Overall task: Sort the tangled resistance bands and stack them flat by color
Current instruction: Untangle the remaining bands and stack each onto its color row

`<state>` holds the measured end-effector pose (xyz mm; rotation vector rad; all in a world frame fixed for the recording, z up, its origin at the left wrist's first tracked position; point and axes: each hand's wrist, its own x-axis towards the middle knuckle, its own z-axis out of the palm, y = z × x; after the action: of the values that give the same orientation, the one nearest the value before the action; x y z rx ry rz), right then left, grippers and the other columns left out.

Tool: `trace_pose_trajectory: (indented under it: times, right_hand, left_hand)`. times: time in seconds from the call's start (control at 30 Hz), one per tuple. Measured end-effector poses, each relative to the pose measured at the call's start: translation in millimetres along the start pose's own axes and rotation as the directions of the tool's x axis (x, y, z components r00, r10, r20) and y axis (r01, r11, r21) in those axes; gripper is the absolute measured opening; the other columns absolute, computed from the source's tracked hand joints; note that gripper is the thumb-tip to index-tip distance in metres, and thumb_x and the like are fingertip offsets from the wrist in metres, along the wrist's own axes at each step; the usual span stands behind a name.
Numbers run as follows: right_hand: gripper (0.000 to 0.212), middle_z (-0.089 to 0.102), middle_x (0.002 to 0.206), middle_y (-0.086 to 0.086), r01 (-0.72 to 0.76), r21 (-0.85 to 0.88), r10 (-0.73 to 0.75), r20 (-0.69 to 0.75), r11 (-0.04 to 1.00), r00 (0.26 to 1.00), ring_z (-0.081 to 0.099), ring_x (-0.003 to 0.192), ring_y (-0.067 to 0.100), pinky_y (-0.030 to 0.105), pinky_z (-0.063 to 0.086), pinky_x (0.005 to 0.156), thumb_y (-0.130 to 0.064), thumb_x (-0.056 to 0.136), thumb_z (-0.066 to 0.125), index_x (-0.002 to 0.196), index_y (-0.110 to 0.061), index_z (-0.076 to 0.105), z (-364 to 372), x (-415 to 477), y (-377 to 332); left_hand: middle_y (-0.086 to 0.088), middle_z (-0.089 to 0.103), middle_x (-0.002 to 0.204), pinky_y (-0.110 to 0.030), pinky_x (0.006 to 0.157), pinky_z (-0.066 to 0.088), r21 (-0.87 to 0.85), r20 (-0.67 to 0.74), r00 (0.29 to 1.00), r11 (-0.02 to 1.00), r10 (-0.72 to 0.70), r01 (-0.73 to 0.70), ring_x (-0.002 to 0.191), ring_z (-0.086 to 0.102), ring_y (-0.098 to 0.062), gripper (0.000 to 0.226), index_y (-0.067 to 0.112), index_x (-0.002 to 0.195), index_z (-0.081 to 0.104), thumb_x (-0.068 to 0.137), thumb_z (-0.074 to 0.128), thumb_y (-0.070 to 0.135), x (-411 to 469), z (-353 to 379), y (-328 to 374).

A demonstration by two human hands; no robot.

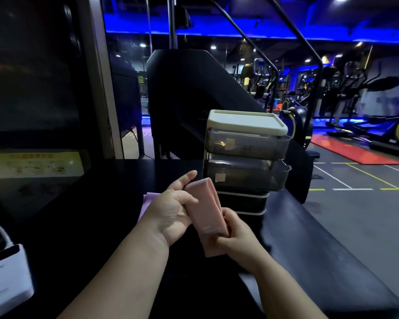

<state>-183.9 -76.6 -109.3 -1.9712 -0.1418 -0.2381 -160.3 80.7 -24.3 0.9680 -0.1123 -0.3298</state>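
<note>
A pink resistance band [205, 210], folded flat into a strip, is held above the black table [90, 226]. My right hand [235, 236] grips its lower part with curled fingers. My left hand [173, 208] lies against the band's left side, thumb across its edge and fingers stretched behind it. A light purple band [148, 201] lies flat on the table behind my left hand, mostly hidden by it.
A drawer organiser [247, 157] with a cream lid and smoky clear drawers stands just behind the hands. A white device [5, 277] sits at the table's left front. The table's right edge [332, 249] drops to the gym floor with exercise machines beyond.
</note>
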Motion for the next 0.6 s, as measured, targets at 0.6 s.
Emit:
trace_pose_trajectory:
  times: [0.6]
  right_hand:
    - [0.047,0.063,0.091,-0.011,0.055,-0.752,0.005,0.077,0.657,0.997,0.061,0.083,0.014,0.033,0.049,0.071,-0.043,0.074,0.067,0.116,-0.038,0.045,-92,-3,24]
  left_hand:
    - [-0.007,0.068,0.089,-0.027,0.075,0.051,0.544,-0.061,0.98,0.817,-0.191,0.193,0.088,0.063,-0.018,0.028,0.015,0.095,0.064,0.077,0.068,-0.006,30,-19,-90]
